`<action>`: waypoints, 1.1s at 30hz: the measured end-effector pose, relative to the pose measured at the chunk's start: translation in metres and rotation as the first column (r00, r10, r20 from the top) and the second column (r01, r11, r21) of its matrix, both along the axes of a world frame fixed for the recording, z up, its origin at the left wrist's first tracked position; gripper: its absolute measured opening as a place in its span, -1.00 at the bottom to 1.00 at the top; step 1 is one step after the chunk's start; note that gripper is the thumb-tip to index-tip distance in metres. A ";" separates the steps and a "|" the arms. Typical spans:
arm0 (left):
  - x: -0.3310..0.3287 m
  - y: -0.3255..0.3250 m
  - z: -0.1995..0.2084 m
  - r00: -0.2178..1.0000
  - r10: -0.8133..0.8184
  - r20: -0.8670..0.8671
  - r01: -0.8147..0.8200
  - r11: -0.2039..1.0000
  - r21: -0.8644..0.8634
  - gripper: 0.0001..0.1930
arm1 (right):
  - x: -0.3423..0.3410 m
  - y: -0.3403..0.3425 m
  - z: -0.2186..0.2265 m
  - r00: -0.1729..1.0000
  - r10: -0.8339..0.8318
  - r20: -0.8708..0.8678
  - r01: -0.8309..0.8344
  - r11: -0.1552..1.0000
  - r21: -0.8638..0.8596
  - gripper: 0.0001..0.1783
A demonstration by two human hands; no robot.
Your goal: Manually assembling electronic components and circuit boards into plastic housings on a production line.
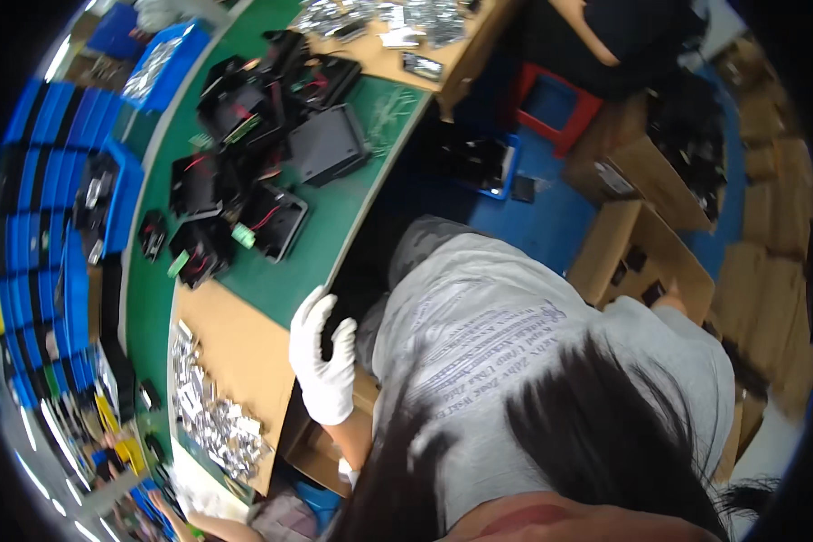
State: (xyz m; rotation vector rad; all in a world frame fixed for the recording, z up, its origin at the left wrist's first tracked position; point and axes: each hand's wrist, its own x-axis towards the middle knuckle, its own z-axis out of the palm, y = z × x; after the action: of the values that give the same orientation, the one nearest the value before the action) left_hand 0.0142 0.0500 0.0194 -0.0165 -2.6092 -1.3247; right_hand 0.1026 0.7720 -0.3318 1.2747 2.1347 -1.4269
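Note:
My left hand (325, 370) wears a white glove and is raised beside the edge of the workbench. Its fingers and thumb are apart and curved, with nothing between them. On the far right, my right hand (668, 299) reaches down into an open cardboard box (664, 246). A few small black pieces (635, 259) lie inside that box, one of them right by the hand. The right fingers are small and partly hidden, so their grip does not show. Black plastic housings (325, 144) with red wires and green circuit boards lie heaped on the green bench mat (275, 289).
Silver metal parts (221, 425) lie piled on the near bench board, more (402, 36) at the far end. Blue bins (36, 199) line the left. A red stool (560, 108) and a fuller cardboard box (628, 163) stand right. Another person's arm (587, 32) shows at the top.

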 end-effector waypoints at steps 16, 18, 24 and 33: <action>-0.088 -0.138 0.093 0.944 0.195 -0.266 -0.309 0.803 -0.509 -0.63 | -0.263 -0.421 0.114 0.319 0.735 -0.598 -0.767 0.571 0.292 -0.73; -0.150 -0.166 0.101 0.960 0.218 -0.175 -0.277 0.816 -0.507 -0.62 | -0.257 -0.466 0.125 0.263 0.683 -0.681 -0.838 0.512 0.190 -0.75; -0.335 -0.241 0.079 0.985 0.168 0.034 -0.056 0.506 -0.861 -0.47 | -0.238 -0.538 0.160 -0.117 0.713 -0.691 -0.972 0.059 0.226 -0.76; -0.425 -0.269 0.034 0.944 0.228 0.238 0.155 0.329 -0.932 -0.61 | -0.249 -0.505 0.160 0.171 0.753 -0.635 -0.982 0.182 -0.049 -0.81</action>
State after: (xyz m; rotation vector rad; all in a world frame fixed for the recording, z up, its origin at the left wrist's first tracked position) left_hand -0.4111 -0.2187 0.0531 0.0917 -3.2088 0.5061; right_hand -0.1468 0.2672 -0.1720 -0.7143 1.8911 -1.4698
